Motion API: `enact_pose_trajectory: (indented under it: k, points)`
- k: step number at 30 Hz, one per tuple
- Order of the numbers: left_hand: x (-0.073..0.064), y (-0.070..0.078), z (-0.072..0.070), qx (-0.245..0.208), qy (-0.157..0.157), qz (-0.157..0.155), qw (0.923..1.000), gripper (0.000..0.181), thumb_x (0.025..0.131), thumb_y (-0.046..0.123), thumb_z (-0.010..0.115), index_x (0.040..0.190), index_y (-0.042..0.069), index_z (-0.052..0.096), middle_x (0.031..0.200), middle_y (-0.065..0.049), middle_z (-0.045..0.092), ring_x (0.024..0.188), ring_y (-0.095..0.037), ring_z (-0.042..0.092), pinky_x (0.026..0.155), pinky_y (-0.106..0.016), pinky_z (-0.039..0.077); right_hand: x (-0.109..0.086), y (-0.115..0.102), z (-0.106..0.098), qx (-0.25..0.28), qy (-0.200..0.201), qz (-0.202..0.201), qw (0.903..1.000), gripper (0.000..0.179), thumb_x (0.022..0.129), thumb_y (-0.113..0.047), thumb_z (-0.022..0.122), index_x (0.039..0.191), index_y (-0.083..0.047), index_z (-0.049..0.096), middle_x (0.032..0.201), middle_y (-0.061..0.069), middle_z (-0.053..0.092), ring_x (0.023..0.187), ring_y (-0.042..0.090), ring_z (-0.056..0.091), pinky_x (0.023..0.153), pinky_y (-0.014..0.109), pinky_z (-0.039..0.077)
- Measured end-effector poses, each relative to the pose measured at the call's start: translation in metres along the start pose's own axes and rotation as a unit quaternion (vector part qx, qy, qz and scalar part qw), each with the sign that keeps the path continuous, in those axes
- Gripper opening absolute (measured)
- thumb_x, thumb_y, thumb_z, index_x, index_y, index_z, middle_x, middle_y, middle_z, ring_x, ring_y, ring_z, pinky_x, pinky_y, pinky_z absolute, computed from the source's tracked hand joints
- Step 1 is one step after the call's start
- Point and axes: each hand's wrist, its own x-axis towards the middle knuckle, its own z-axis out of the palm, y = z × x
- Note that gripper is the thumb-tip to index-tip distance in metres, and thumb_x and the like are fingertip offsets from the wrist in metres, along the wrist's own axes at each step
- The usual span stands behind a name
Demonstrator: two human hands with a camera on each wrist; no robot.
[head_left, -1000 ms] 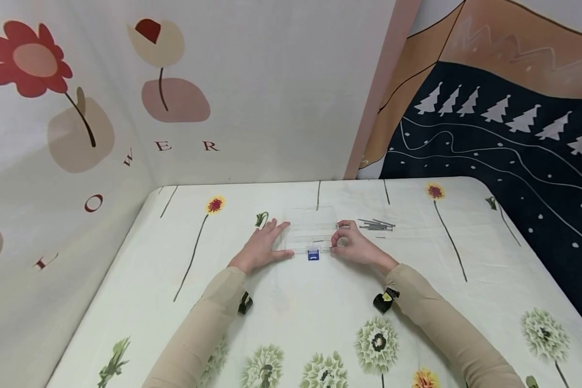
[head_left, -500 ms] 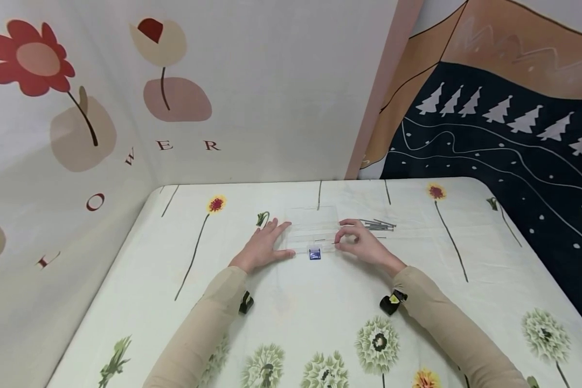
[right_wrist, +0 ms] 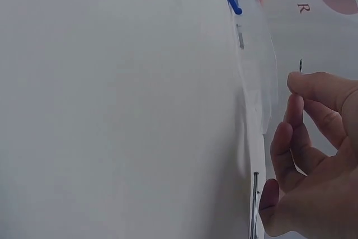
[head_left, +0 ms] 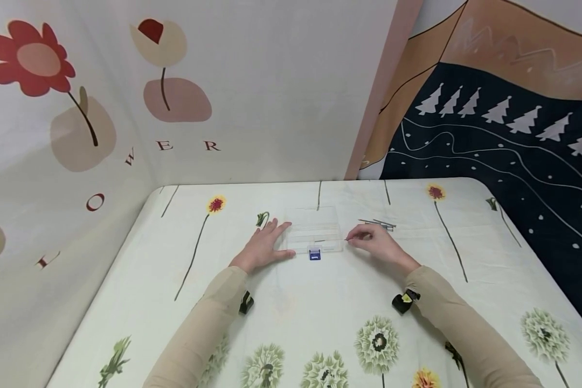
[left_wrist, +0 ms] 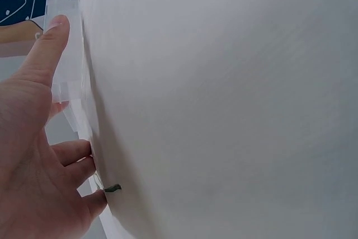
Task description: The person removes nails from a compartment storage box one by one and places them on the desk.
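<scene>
A clear plastic box [head_left: 315, 230] with a blue latch [head_left: 314, 254] on its front lies on the cloth-covered table. One thin dark rod [head_left: 319, 241] shows in its front part. My left hand [head_left: 264, 247] rests against the box's left side, fingers spread, the thumb along the front corner. Just off the box's right side, my right hand [head_left: 380, 247] pinches a thin drill bit [right_wrist: 301, 65] between thumb and fingertip. Its dark spiral tip sticks out in the right wrist view. Behind this hand lies a small pile of thin metal rods [head_left: 379, 223], partly hidden by it.
The tabletop [head_left: 291, 312] wears a white cloth printed with flowers and stems. A pale flower-patterned curtain [head_left: 281, 97] hangs behind and to the left. On the right hangs a dark cloth with white trees [head_left: 504, 140].
My right hand has moved right, away from the box, with the drill bit in its fingers. The box's right edge now shows. My left hand and the box have stayed put.
</scene>
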Motion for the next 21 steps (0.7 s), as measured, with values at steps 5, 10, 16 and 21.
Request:
enact_pose_trajectory:
  k: [5, 10, 16, 21]
  points:
    - [0.001, 0.000, 0.000, -0.001, -0.001, -0.003, 1.0000, 0.086, 0.087, 0.050, 0.067, 0.154, 0.018, 0.026, 0.157, -0.024, 0.013, 0.144, -0.036, 0.012, 0.115, -0.052, 0.008, -0.005, 0.007, -0.008, -0.008, 0.007, 0.001, 0.9999, 0.010, 0.089, -0.004, 0.068, 0.097, 0.001, 0.072, 0.096, 0.011, 0.067, 0.087, 0.024, 0.059, 0.081, 0.042, 0.045]
    - [0.001, -0.001, 0.000, 0.000, -0.002, -0.003, 1.0000, 0.086, 0.087, 0.050, 0.067, 0.154, 0.018, 0.025, 0.157, -0.023, 0.012, 0.144, -0.036, 0.011, 0.115, -0.051, 0.007, -0.009, 0.010, -0.020, -0.022, 0.011, 0.016, 0.9996, 0.012, 0.090, -0.006, 0.068, 0.099, -0.001, 0.073, 0.101, 0.011, 0.068, 0.090, 0.023, 0.060, 0.082, 0.040, 0.048]
    - [0.001, -0.001, 0.001, 0.001, -0.003, -0.002, 1.0000, 0.086, 0.087, 0.050, 0.067, 0.154, 0.018, 0.025, 0.157, -0.023, 0.013, 0.144, -0.036, 0.012, 0.115, -0.052, 0.007, -0.013, 0.016, -0.036, -0.041, 0.018, 0.025, 0.9987, 0.013, 0.091, -0.008, 0.067, 0.101, -0.002, 0.074, 0.101, 0.010, 0.069, 0.090, 0.022, 0.060, 0.082, 0.040, 0.047]
    - [0.000, 0.001, -0.001, -0.002, -0.003, -0.001, 1.0000, 0.086, 0.087, 0.050, 0.067, 0.154, 0.017, 0.026, 0.157, -0.023, 0.013, 0.144, -0.036, 0.012, 0.115, -0.051, 0.007, -0.016, 0.020, -0.046, -0.087, 0.031, 0.027, 0.9953, 0.013, 0.091, -0.011, 0.068, 0.100, -0.005, 0.074, 0.095, 0.007, 0.070, 0.085, 0.020, 0.060, 0.083, 0.043, 0.039]
